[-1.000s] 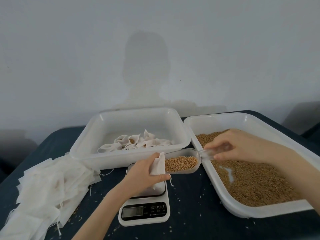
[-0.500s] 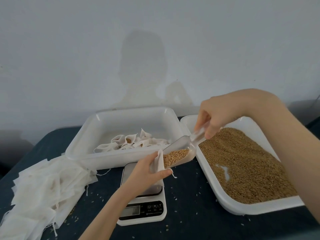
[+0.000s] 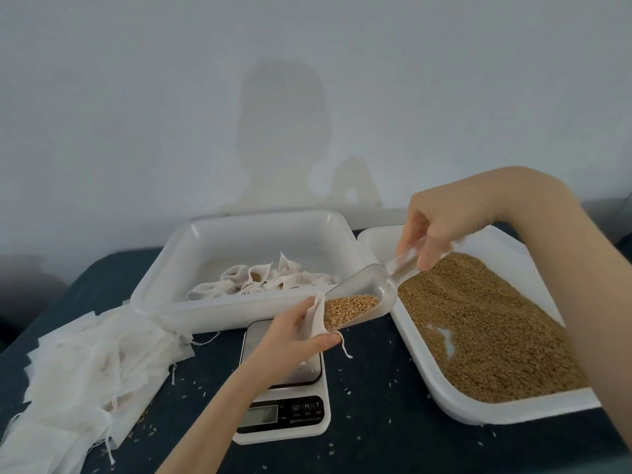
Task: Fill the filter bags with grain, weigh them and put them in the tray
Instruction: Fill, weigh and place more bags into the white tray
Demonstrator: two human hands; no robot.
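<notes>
The right hand [image 3: 441, 230] has lifted the clear scoop [image 3: 362, 295] out of the grain tray [image 3: 496, 413] and tipped it: a second ago it lay level, handle held low over the grain, and now the handle points up and back while the mouth slopes down to the left. The thumb and fingers pinch the handle from above. The grain [image 3: 350, 307] in the scoop has slid to the low end and sits right at the mouth of the bag [image 3: 316, 314], which the left hand [image 3: 294, 336] holds open above the scale [image 3: 284, 398] near the front middle of the tabletop, thumb and fingers pinching the cloth by its rim. The bag's string [image 3: 346, 348] hangs loose below the thumb. Whether grain is already inside the bag I cannot tell.

This means the fill step is under way: the pour has begun or is about to, and weighing comes after. The scale plate is bare apart from the hand's shade, its display too dim to read. Filled bags [image 3: 263, 280] lie in the far tray [image 3: 164, 302], behind the scale; empty bags [image 3: 85, 364] are heaped at the left edge. Stray grains dot the dark tabletop [image 3: 386, 439], so a steep tilt could spill more past the narrow bag mouth
</notes>
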